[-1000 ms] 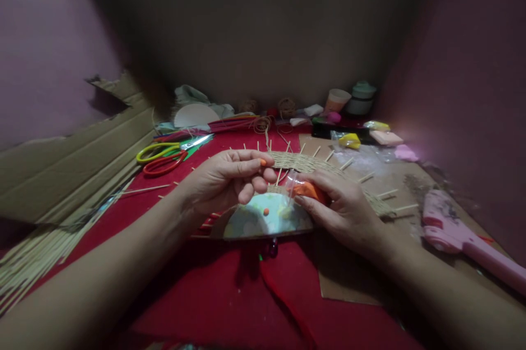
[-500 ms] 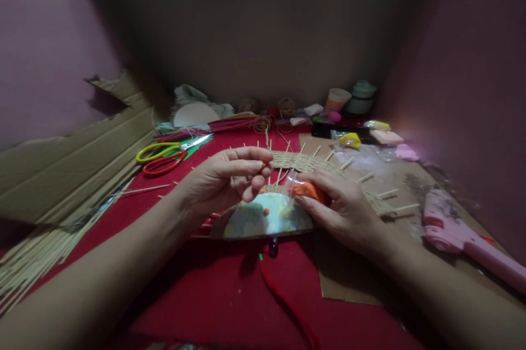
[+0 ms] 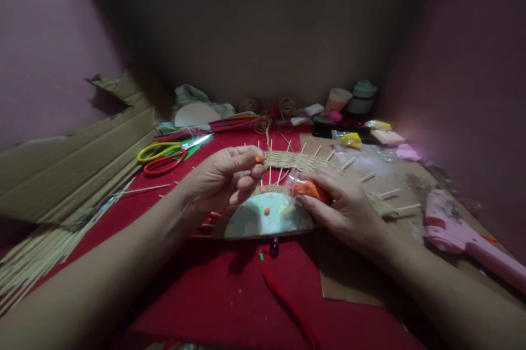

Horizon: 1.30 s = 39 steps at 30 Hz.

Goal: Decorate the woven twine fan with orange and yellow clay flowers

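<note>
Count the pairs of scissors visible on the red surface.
2: the yellow-handled scissors and the red-handled scissors lie side by side, left of the left hand. More could be hidden in the clutter behind.

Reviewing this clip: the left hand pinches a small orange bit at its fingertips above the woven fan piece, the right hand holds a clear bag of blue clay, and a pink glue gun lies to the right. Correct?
One slip: the clay in the clear bag held by the right hand is orange, not blue, as the head view shows. The rest stands: the left hand pinches a small orange bit above the woven fan piece, and a pink glue gun lies to the right.
</note>
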Tool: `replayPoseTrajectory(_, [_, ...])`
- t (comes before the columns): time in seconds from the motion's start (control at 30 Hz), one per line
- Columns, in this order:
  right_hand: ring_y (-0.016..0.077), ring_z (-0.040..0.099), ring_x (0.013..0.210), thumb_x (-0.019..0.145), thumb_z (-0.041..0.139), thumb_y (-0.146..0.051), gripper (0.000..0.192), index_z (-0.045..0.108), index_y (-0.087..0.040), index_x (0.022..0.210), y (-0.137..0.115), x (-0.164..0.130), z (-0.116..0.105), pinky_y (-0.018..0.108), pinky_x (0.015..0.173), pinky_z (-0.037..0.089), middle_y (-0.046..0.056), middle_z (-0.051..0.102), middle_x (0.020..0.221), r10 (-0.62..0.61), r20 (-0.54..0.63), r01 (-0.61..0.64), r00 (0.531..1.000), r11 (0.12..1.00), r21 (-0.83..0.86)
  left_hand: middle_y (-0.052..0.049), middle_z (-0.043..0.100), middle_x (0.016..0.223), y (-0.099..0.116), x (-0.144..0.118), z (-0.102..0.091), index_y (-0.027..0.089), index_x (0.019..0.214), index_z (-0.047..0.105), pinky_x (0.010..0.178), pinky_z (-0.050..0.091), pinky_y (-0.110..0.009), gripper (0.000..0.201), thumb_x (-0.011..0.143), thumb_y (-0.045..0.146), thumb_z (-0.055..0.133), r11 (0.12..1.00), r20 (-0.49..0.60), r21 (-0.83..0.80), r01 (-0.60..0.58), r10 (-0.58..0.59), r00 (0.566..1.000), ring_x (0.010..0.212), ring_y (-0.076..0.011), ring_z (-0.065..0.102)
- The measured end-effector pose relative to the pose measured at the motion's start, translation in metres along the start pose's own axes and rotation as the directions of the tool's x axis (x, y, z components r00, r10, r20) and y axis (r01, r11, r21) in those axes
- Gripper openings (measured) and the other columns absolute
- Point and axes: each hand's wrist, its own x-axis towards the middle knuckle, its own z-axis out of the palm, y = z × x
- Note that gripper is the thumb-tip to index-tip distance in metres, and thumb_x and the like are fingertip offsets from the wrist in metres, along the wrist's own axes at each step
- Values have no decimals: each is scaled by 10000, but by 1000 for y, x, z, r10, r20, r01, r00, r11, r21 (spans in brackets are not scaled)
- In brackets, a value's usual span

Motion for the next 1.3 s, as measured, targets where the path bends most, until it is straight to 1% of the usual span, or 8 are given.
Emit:
replayPoseTrajectory(0.27, [131, 605, 792, 827, 607, -164, 198, 655, -118, 1014, -1, 2, -1, 244, 712, 472, 58, 683, 897, 14, 4, -15, 1000, 999, 31, -4, 636, 619, 0, -4, 6, 139, 829, 641, 368, 445, -136, 49, 781, 138, 632, 880, -40, 474, -19, 43, 998, 461, -87, 581])
replayPoseTrajectory(0.43, [136, 605, 798, 835, 605, -188, 215, 644, -134, 1039, 0, 2, -1, 257, 720, 476, 53, 678, 904, 12, 13, -12, 1000, 999, 30, 16, 607, 568, -7, -7, 15, 151, 875, 677, 433, 430, -142, 124, 820, 242, 612, 619, -24, 785, -12, 50, 998, 471, -70, 536])
replayPoseTrajectory(0.67, [165, 588, 820, 857, 555, -196, 223, 623, -139, 1061, -3, 0, 1, 306, 739, 478, 78, 649, 908, 17, 100, -20, 995, 1000, 24, -20, 705, 719, -20, -8, 20, 186, 846, 715, 576, 423, -185, 105, 804, 193, 619, 95, 209, 963, -252, 330, 921, 620, -112, 599])
replayPoseTrajectory(0.77, [160, 571, 783, 860, 545, -200, 184, 630, -143, 1013, -4, 0, 1, 298, 707, 472, 68, 626, 859, 16, 120, -19, 993, 1000, 23, -20, 699, 670, -23, -7, 21, 192, 788, 719, 557, 398, -191, 90, 778, 164, 634, 11, 241, 965, -263, 364, 900, 577, -112, 582])
replayPoseTrajectory(0.83, [154, 564, 763, 861, 548, -202, 167, 630, -143, 993, -3, 0, 1, 288, 691, 466, 60, 618, 840, 13, 116, -16, 993, 999, 28, -21, 679, 647, -21, -8, 21, 182, 774, 713, 544, 397, -186, 83, 782, 176, 631, 80, 183, 972, -222, 339, 923, 571, -110, 569])
replayPoseTrajectory(1.0, [158, 579, 806, 859, 564, -204, 199, 627, -137, 1035, -4, 0, -2, 293, 728, 466, 73, 647, 900, 36, 85, -40, 996, 998, 43, 28, 570, 528, -7, -10, 15, 170, 747, 638, 383, 370, -152, 97, 807, 245, 623, 701, -21, 712, -35, 70, 997, 398, -66, 482])
replayPoseTrajectory(1.07, [159, 584, 805, 855, 567, -200, 185, 632, -146, 1020, -4, 1, -2, 295, 728, 469, 68, 657, 901, 42, 79, -45, 996, 998, 37, 30, 581, 548, -2, -9, 10, 172, 750, 608, 348, 372, -143, 78, 801, 227, 629, 846, -39, 532, -41, 73, 997, 379, -63, 491])
replayPoseTrajectory(1.3, [161, 603, 820, 853, 571, -215, 208, 634, -162, 1044, -4, 1, 0, 300, 726, 480, 63, 674, 929, 46, 61, -49, 997, 997, 58, -6, 643, 631, -3, -3, 6, 153, 776, 599, 355, 438, -146, 64, 814, 200, 619, 897, -12, 440, -36, 46, 999, 438, -84, 572])
